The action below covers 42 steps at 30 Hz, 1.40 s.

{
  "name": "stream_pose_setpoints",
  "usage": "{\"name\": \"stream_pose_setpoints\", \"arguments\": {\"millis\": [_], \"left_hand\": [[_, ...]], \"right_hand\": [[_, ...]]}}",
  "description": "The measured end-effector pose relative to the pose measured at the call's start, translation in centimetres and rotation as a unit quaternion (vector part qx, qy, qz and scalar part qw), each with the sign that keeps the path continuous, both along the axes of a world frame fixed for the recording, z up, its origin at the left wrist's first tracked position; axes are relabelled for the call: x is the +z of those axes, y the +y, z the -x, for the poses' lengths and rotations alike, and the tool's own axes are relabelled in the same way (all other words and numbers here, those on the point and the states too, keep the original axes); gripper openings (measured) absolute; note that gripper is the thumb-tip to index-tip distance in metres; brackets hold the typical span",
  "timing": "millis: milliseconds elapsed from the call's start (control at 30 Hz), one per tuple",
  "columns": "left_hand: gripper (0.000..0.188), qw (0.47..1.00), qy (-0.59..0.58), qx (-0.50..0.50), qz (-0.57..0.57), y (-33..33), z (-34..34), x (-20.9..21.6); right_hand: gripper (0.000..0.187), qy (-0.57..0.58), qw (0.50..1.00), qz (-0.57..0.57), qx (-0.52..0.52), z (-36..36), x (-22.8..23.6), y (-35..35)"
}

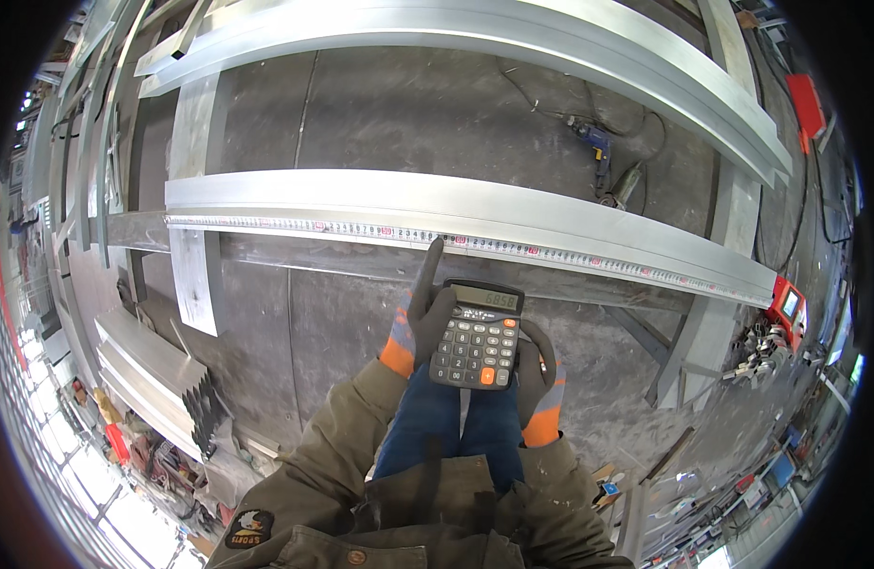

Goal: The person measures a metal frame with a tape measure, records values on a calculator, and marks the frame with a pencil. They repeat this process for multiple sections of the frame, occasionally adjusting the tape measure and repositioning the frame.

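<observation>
A long silver metal profile lies across support beams in front of the person. A tape measure blade runs along its near edge, out from the red tape measure case by the right end. The blade reaches almost to the profile's left end, so the setting-out of the tape looks done.

The left hand, gloved, stretches its index finger up to the blade near the middle, as if picking out a reading; whether the tip touches cannot be told. Its thumb lies by the left edge of a black calculator, and its remaining fingers are hidden, so their grip is unclear. The right hand curls its fingers around the calculator's right side, seemingly pinching it. The calculator sits just below the blade, its display showing a figure, so some reckoning appears to be entered.

No pencil line or cut is visible on the profile at the pointed spot; any marking seems yet to be done. Another profile rests farther off, with a blue power tool on the floor between.
</observation>
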<state>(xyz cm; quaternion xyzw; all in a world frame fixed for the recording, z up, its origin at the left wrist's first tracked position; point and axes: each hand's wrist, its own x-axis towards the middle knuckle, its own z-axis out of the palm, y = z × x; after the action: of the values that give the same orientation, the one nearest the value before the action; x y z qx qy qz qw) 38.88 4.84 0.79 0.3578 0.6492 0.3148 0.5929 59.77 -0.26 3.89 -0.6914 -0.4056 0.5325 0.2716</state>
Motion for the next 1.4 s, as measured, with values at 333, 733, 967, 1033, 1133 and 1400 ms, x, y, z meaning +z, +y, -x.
{"name": "stream_pose_setpoints", "arguments": {"millis": [333,733,967,1033,1133,1400], "left_hand": [[0.077,1.000,-0.006,-0.019,-0.002,-0.1,0.3,-0.1],[0.078,1.000,0.012,-0.017,-0.006,-0.6,-0.3,-0.4],[0.077,0.998,-0.034,0.041,-0.023,-0.4,-1.5,0.4],[0.078,0.997,-0.049,0.055,-0.006,-0.4,-1.8,0.5],[0.078,0.997,-0.050,0.062,0.004,-0.3,-1.9,0.8],[0.078,0.996,-0.038,0.076,-0.033,-0.4,-2.5,0.6]], "right_hand": [[0.030,0.106,0.981,0.047,-0.155,0.3,-0.5,-2.2],[0.045,0.085,0.981,0.051,-0.166,-3.9,-1.8,-3.9],[0.043,0.078,0.990,0.024,-0.115,-6.6,-1.2,-2.6],[0.042,0.069,0.992,0.027,-0.104,-7.3,-0.7,-2.5],[0.038,0.069,0.991,0.032,-0.109,-7.6,-0.4,-2.4],[0.033,0.043,0.994,0.028,-0.095,-7.2,0.5,-1.7]]}}
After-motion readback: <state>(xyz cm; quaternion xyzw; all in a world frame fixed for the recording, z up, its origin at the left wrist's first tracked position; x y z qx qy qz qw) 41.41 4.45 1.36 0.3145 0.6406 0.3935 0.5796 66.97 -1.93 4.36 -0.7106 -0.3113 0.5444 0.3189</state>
